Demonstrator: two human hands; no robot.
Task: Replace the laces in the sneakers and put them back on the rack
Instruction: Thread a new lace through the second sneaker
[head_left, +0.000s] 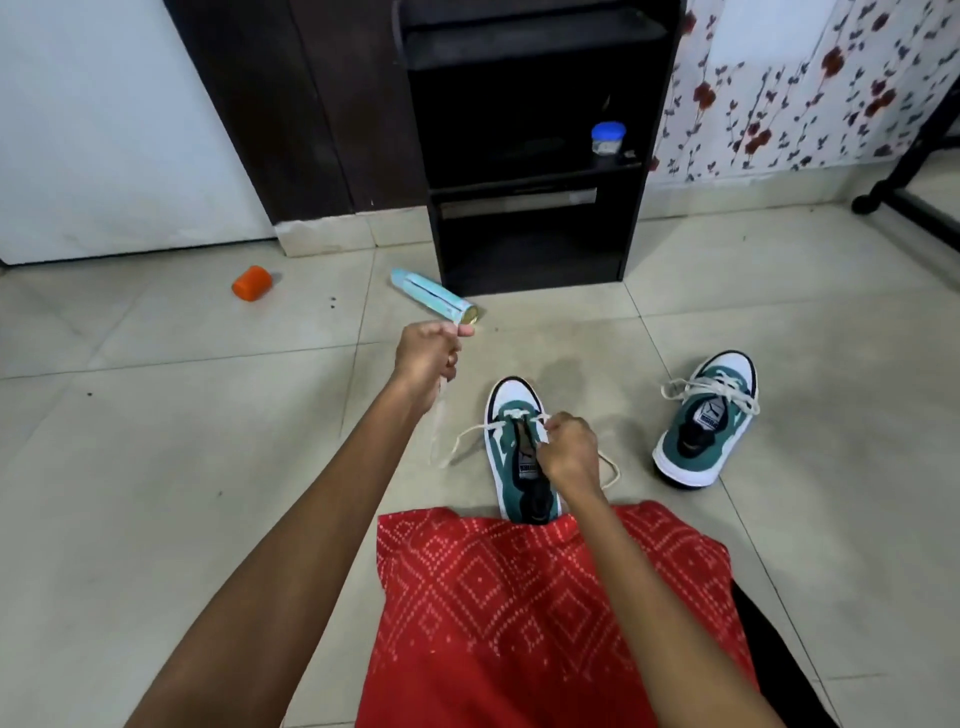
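**Near sneaker, lace in both hands**

The person is sitting on the tiled floor (156, 467), a red patterned garment (545, 597) covering the lap. The green-and-white near sneaker (511, 397) is standing upright just beyond the garment's edge, toe pointing toward the black shoe rack (530, 244).

The left hand (428, 353) is raised well above the floor, fingers curled round one end of the white lace (467, 436) – the lace is running down from it to the lowest eyelets. The right hand (569, 449) is resting on the tongue area, fingers curled and pinching the lace there; a loop is trailing out on its right side.

The second sneaker (706, 421) is sitting well apart to the right, its lace threaded and lying loose across the top.

On the floor near the rack, a pale blue tube (431, 296) is lying on its side, an orange cap (252, 283) further left. A blue-lidded jar (608, 137) is standing on a rack shelf.
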